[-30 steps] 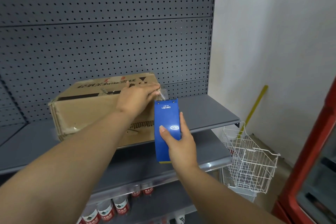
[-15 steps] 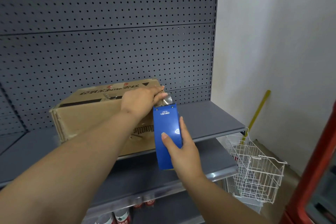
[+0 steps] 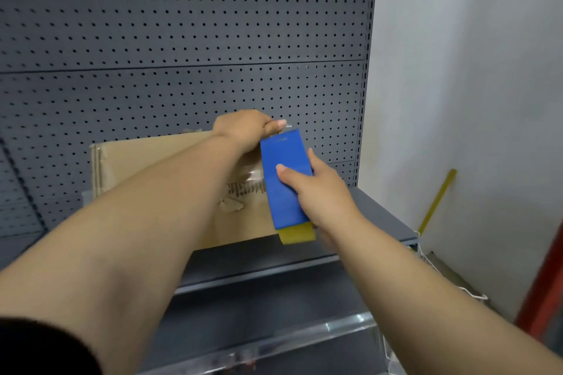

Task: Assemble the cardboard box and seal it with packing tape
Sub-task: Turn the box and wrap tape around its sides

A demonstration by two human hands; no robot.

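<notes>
A brown cardboard box (image 3: 146,158) stands on the grey shelf (image 3: 374,216), partly hidden by my left forearm. My right hand (image 3: 316,192) grips a blue tape dispenser (image 3: 285,183) with a yellow lower end, held upright against the box's right front corner. My left hand (image 3: 246,128) sits at the box's top right corner, its fingers curled and pinching the clear tape end just above the dispenser. A strip of clear tape shows on the box face beside the dispenser.
A grey pegboard (image 3: 182,39) backs the shelf. A lower shelf edge (image 3: 274,344) runs below. To the right are a white wall, a yellow stick (image 3: 438,198) leaning on it, a bit of white wire basket (image 3: 475,295) and a red frame (image 3: 545,289).
The view has tilted up, so the box top is no longer seen. Both hands stay at the box's right corner, the dispenser now showing its yellow end.
</notes>
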